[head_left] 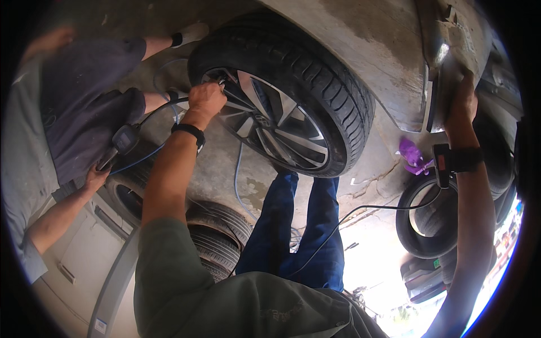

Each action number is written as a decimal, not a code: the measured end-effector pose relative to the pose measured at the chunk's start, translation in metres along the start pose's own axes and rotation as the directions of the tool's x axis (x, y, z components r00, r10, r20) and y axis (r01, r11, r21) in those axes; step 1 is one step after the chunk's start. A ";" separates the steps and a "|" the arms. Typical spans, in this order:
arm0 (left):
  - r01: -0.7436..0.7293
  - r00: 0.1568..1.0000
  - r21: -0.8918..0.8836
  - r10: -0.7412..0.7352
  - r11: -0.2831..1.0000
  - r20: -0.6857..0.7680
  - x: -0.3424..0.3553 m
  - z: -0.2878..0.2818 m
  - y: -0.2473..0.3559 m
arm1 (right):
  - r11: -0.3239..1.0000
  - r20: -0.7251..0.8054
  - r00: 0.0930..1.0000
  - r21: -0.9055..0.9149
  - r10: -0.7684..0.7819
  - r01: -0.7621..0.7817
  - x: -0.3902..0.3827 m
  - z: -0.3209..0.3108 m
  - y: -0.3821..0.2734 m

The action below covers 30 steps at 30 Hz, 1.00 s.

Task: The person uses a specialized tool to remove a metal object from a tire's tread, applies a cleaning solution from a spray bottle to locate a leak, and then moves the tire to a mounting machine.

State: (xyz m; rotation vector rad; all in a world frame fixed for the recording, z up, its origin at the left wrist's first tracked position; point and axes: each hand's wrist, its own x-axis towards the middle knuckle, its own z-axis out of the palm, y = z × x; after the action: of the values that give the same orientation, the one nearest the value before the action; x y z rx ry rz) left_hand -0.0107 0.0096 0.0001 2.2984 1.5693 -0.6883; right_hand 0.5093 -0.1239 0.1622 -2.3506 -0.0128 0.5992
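A wheel with a black tyre and a silver and black alloy rim stands tilted in front of my legs. At the rim's left edge, my left hand is closed round the end of a black air hose; a small metal tip shows past the fingers. That hose runs to a dark tyre inflator gauge in a co-worker's hand. My right hand reaches far right against a grey upright body with a shiny edge; its fingers are blurred and partly hidden.
Several loose tyres lie at lower left, and another tyre rests at right below a purple crumpled bag. A blue hose trails over the concrete floor. The co-worker in dark shorts is close on my left.
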 end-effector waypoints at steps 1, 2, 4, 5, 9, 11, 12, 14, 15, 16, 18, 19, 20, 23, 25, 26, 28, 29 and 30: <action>-0.002 1.000 -0.002 0.002 1.000 0.001 0.000 0.001 0.000 | 0.999 -0.018 1.000 -0.033 -0.017 0.017 -0.002 0.000 -0.001; -0.005 1.000 -0.003 0.005 1.000 -0.004 0.001 0.001 0.000 | 0.999 -0.020 1.000 -0.035 -0.018 0.017 -0.005 0.000 -0.003; -0.006 1.000 -0.004 0.006 1.000 -0.007 0.001 0.004 -0.002 | 1.000 -0.028 1.000 -0.013 -0.007 0.006 -0.011 0.003 -0.006; -0.003 1.000 -0.004 0.003 1.000 -0.004 0.001 0.005 -0.003 | 1.000 -0.028 1.000 -0.015 -0.006 0.006 -0.013 0.004 -0.006; -0.029 0.998 0.006 0.029 1.000 -0.047 0.001 0.007 -0.003 | 1.000 -0.042 0.999 0.007 0.016 -0.016 -0.014 0.004 -0.007; -0.017 0.999 0.001 0.017 1.000 -0.034 0.001 0.006 -0.002 | 1.000 -0.054 0.998 0.007 0.025 -0.024 -0.010 0.004 -0.004; -0.005 1.000 -0.003 0.005 1.000 -0.022 0.000 0.005 -0.002 | 1.000 -0.032 0.999 0.016 0.001 -0.001 -0.007 0.003 -0.001; 0.002 1.000 0.000 -0.002 1.000 -0.017 -0.004 0.002 -0.004 | 0.999 -0.012 1.000 0.026 -0.024 0.024 -0.004 0.005 0.002; 0.001 1.000 -0.006 -0.001 1.000 -0.014 -0.004 0.001 -0.002 | 1.000 -0.042 0.999 -0.013 -0.016 0.016 -0.009 0.006 -0.003; 0.025 0.999 0.013 -0.025 1.000 0.039 -0.008 0.003 -0.007 | 0.999 -0.064 0.998 -0.048 -0.008 0.005 -0.014 0.009 -0.007; 0.029 0.999 0.034 -0.030 0.999 0.018 -0.029 0.016 -0.025 | 0.988 -0.111 0.992 -0.150 -0.054 0.037 -0.014 0.010 -0.005; -0.007 0.998 0.025 0.005 1.000 0.057 -0.043 0.029 -0.035 | 0.987 -0.115 0.991 -0.152 -0.067 0.049 -0.005 0.005 -0.001; -0.049 0.992 0.068 0.041 0.996 0.122 -0.064 0.042 -0.055 | 0.988 -0.121 0.990 -0.147 -0.067 0.049 -0.004 0.006 -0.004; -0.070 0.985 0.063 0.059 0.996 0.164 -0.130 0.069 -0.089 | 0.972 -0.158 0.983 -0.228 -0.088 0.050 -0.021 0.010 -0.006; -0.081 0.952 0.190 0.019 0.978 0.307 -0.171 0.079 -0.099 | 0.969 -0.193 0.979 -0.246 -0.062 0.013 -0.020 0.007 -0.009; -0.133 0.920 0.255 0.024 0.958 0.391 -0.193 0.084 -0.105 | 0.958 -0.172 0.983 -0.286 -0.068 0.016 -0.030 0.012 -0.013; -0.284 0.820 0.287 0.077 0.915 0.567 -0.238 0.104 -0.128 | 0.943 -0.180 0.978 -0.331 -0.106 0.042 -0.029 0.016 -0.016; -0.363 0.767 0.337 0.073 0.869 0.638 -0.247 0.091 -0.111 | 0.939 -0.211 0.968 -0.339 -0.133 0.055 -0.019 0.013 -0.008; -0.227 0.782 0.355 -0.048 0.907 0.622 -0.285 0.109 -0.147 | 0.954 -0.178 0.976 -0.291 -0.129 0.073 -0.029 0.024 -0.019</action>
State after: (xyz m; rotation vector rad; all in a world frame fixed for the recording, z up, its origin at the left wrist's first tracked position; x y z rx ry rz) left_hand -0.2567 -0.2141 0.0628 2.0370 1.0513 -1.6855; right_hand 0.4768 -0.0992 0.1711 -2.6588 -0.1379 0.3306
